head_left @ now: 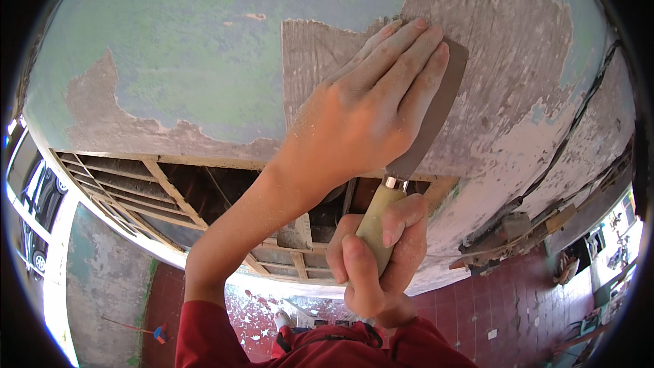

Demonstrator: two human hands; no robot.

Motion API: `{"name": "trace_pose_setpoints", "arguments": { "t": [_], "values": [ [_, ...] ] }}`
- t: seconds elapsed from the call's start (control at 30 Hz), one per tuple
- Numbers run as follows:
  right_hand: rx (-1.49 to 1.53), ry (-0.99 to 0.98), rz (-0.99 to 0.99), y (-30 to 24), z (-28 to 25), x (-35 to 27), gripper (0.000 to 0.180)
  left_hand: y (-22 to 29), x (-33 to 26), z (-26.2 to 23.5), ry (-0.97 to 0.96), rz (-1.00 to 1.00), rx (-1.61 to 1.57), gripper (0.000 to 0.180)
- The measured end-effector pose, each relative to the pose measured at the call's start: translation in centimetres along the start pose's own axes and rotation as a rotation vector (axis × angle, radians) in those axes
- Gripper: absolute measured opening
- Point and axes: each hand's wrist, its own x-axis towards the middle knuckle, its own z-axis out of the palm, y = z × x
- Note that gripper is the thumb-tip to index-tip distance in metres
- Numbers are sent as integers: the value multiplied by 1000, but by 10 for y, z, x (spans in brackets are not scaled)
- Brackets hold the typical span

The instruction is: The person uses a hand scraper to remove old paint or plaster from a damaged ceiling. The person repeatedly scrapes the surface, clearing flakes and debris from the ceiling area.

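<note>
Two bare hands are working one scraper against a wall (pixel 177 27), the scraper (pixel 417 153) sitting right of centre, blade up, handle down toward the wearer. Right hand (pixel 383 255) is closing around the pale handle (pixel 381 211), thumb and fingers wrapping it. Left hand (pixel 371 105) is lying open, back showing, four fingers stretching close together over the grey blade (pixel 451 85); its thumb is hiding from view. Pale dust is coating those fingers. One shiny collar (pixel 395 182) is joining blade and handle. Lettering: any marks on the two vehicle wheels (pixel 61 185) at far left, or on the dark bodywork (pixel 37 208), are showing too small to read. The wall is wearing blue-green paint, with two main bare patches showing: one at left (pixel 102 95), one larger, spreading behind and right of the blade (pixel 518 20); cannot tell whether they are joining behind the forearm. One black cable (pixel 586 107) is running down the right side. Below, a wooden grid (pixel 176 194) is framing dark gaps. Two red sleeves (pixel 208 334) are entering at the lower edge; one foot (pixel 282 318) is showing between them. One red-and-blue object (pixel 160 334) is lying lower left; red tiles (pixel 470 307) are covering the floor at right.
</note>
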Motion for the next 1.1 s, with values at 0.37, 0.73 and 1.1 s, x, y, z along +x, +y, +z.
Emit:
{"name": "trace_pose_setpoints", "arguments": {
  "t": [0.37,0.73,1.1],
  "values": [
    [-117,61,11,4,2,6,24,-5,6,6,38,7,31,37],
    [-100,48,21,-2,2,6,24,-5,10,6,31,9,14,39],
    [-136,-2,2,-1,1,3,24,2,6,-1,-23,-32,-33,40]
  ]
}}
